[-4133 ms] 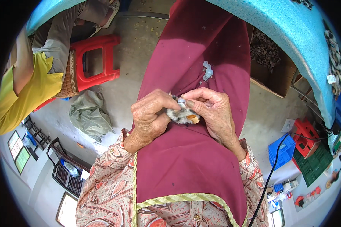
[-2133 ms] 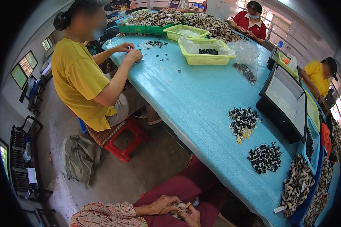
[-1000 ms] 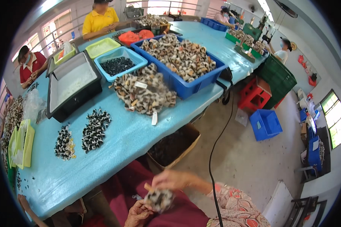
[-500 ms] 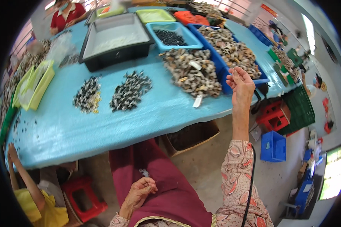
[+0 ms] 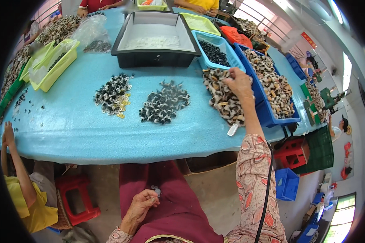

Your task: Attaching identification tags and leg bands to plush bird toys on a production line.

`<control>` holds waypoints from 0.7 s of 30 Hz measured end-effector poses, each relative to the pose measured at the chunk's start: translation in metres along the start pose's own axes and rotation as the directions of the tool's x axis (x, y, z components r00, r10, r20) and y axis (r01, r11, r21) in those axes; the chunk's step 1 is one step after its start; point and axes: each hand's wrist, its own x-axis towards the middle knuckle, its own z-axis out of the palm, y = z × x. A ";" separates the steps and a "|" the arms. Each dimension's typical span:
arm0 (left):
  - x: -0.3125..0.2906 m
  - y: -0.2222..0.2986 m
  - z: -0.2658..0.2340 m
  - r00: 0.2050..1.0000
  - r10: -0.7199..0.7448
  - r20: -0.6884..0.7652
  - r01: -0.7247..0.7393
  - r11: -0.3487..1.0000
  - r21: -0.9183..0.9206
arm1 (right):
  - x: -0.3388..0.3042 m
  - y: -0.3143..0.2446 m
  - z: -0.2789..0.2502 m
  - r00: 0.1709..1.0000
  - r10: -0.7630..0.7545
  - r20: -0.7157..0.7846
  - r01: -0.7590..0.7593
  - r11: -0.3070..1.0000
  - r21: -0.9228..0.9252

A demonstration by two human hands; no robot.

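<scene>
My right hand (image 5: 240, 84) reaches over a heap of small brown, black and cream pieces (image 5: 220, 95) on the table. Its fingertips are drawn together at the heap's upper edge, and whatever lies between them is hidden. Low over my dark red apron (image 5: 176, 216), my left hand (image 5: 141, 207) rests with curled fingers; I cannot make out what they hold. Small translucent whitish pieces (image 5: 156, 190) show on the apron just beyond those fingers. A white tag (image 5: 232, 129) lies at the near end of the heap.
Two piles of black-and-white pieces, a left pile (image 5: 111, 95) and a middle pile (image 5: 164, 102), lie on the blue table (image 5: 69, 133). Behind stand a black tray (image 5: 156, 60), a light blue basket (image 5: 235, 56) and a blue crate (image 5: 267, 115). A co-worker's hands (image 5: 8, 135) rest at the left edge.
My right hand has moved left and down from beside the blue crate onto the brown-and-cream heap. My left hand stays over the apron. The view has shifted, so the table sits differently.
</scene>
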 end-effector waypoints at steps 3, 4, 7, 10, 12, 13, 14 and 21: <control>0.002 -0.001 -0.002 0.999 0.025 -0.026 -0.025 1.000 0.002 | 0.007 0.007 0.011 0.995 0.000 0.101 0.008 0.997 -0.082; 0.003 0.000 -0.002 0.999 0.029 -0.016 -0.029 1.000 0.004 | 0.007 0.005 0.008 0.993 0.008 0.115 -0.003 0.999 -0.042; 0.004 0.002 -0.001 0.998 0.037 -0.053 -0.038 0.999 -0.022 | 0.011 0.004 -0.011 0.999 0.037 0.011 -0.038 0.900 0.434; 0.006 0.006 -0.003 0.997 0.059 -0.048 -0.059 0.998 -0.011 | 0.017 0.020 -0.041 0.979 0.166 -0.118 -0.011 0.622 0.783; 0.006 0.010 -0.001 0.997 0.068 -0.030 -0.069 0.997 -0.018 | 0.010 0.027 -0.061 0.976 0.202 -0.076 0.000 0.350 0.937; 0.003 0.015 0.003 0.995 0.100 -0.014 -0.100 0.995 0.012 | 0.005 0.023 -0.066 0.977 0.197 -0.079 0.021 0.280 0.960; 0.000 0.021 0.007 0.991 0.134 0.002 -0.134 0.990 0.042 | -0.001 0.019 -0.072 0.985 0.162 -0.063 0.032 0.191 0.981; -0.012 0.089 0.078 0.895 0.377 0.237 -0.439 0.836 0.328 | -0.109 -0.071 -0.047 0.973 -0.177 0.148 -0.172 -0.134 0.976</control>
